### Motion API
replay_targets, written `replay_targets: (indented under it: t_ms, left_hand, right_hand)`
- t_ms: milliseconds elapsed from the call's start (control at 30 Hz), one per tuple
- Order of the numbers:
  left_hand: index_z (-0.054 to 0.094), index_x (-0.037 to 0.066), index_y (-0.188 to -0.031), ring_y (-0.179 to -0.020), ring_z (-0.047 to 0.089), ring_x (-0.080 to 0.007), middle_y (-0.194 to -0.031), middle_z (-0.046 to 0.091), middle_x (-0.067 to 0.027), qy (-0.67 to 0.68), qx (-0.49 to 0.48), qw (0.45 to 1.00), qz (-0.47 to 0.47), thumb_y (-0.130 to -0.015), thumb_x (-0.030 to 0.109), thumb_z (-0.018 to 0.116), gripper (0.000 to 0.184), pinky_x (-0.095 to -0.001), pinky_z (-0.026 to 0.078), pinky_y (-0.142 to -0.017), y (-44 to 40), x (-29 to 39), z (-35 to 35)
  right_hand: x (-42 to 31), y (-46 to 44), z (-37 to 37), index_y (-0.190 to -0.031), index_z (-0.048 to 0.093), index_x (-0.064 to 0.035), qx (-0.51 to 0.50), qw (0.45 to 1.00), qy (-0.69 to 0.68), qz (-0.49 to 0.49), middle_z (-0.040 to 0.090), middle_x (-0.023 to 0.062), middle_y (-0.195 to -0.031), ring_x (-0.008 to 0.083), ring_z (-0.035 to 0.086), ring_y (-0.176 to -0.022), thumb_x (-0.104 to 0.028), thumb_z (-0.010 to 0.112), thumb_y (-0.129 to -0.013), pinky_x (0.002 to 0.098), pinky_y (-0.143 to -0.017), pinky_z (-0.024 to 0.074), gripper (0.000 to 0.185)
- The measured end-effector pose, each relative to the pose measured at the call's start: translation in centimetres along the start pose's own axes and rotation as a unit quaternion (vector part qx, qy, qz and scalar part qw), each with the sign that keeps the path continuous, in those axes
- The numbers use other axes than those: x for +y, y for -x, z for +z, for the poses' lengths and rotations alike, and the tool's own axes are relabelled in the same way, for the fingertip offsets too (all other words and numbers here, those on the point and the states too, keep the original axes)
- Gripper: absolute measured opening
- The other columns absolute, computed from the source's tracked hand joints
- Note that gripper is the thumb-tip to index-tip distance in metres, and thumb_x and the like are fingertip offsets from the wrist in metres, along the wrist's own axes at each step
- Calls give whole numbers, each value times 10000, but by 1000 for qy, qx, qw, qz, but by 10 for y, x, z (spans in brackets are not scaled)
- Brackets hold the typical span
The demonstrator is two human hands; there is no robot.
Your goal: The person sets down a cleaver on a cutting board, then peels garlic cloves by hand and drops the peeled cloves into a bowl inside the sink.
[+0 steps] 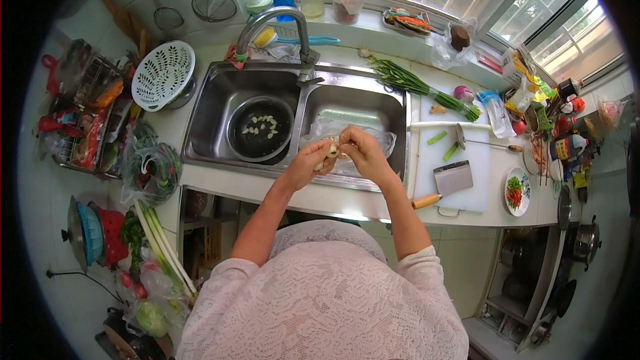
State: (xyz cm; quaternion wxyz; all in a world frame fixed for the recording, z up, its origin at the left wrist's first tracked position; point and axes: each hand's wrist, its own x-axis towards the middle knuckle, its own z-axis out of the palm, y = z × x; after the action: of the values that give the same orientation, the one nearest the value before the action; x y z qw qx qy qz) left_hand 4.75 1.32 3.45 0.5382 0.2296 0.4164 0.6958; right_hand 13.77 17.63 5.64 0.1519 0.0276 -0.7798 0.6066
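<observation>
My left hand (315,162) is closed around pale garlic (332,151), held over the divider and near edge of the double sink. My right hand (363,151) pinches at the same garlic from the right, fingertips pressed together against it; exactly which piece they grip is partly hidden. Under and behind my hands, a crumpled clear plastic bag (383,139) lies in the right sink basin (353,103). In the left basin (217,87) sits a round dark bowl (250,148) with several peeled garlic cloves (260,125) at its bottom.
The faucet (303,33) arches above the sink. To the right, a white cutting board (473,193) bears a cleaver (453,177), a metal ladle (487,143) and green stalks. Beyond lie green stems (427,87) and a plate of chopped peppers (517,191). A white colander (163,77) stands left.
</observation>
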Motion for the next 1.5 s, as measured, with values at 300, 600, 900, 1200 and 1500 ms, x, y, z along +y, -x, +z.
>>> replay_targets:
  t_ms: [300, 600, 900, 1200, 1500]
  left_hand:
    - [551, 76, -1020, -536, 361, -26, -733, 476, 51, -46, 68, 996, 26, -951, 355, 498, 292, -174, 274, -471, -6, 1, -2]
    - [552, 70, -1009, -587, 407, -27, -807, 500, 25, 163, 134, 977, 29, -964, 375, 438, 329, -165, 325, -489, -6, -6, -11]
    - [485, 50, -1069, -586, 359, -64, -936, 485, -24, 273, 85, 955, 74, -996, 330, 359, 316, -199, 299, -504, -3, -6, -29]
    - [494, 59, -1165, -612, 386, -40, -895, 506, 11, 159, 112, 980, 41, -990, 313, 396, 323, -189, 315, -518, -4, -5, -15]
    - [567, 29, -1072, -583, 461, -61, -701, 532, 30, -281, 207, 929, 122, -969, 231, 477, 245, -223, 386, -532, -10, 5, -9]
  right_hand:
    - [4, -1, 2, -827, 496, -5, 40, 999, 34, 6, 502, 87, -761, 184, 481, -693, 7, 573, -815, 288, -634, 411, 78]
    - [9, 6, 13, -826, 481, -14, 29, 999, 46, 0, 486, 36, -759, 127, 463, -707, 23, 555, -840, 254, -641, 410, 85]
    - [61, 10, 9, -890, 502, 0, 117, 991, 28, 59, 539, 69, -768, 147, 532, -691, 9, 536, -861, 272, -657, 455, 46]
    - [27, -3, 36, -887, 594, 28, 88, 985, -70, 132, 590, 74, -710, 135, 561, -650, -100, 576, -879, 282, -623, 464, 130]
    - [12, -4, 30, -791, 597, 1, 126, 988, 21, 87, 561, 19, -677, 81, 512, -624, -91, 590, -839, 241, -574, 413, 104]
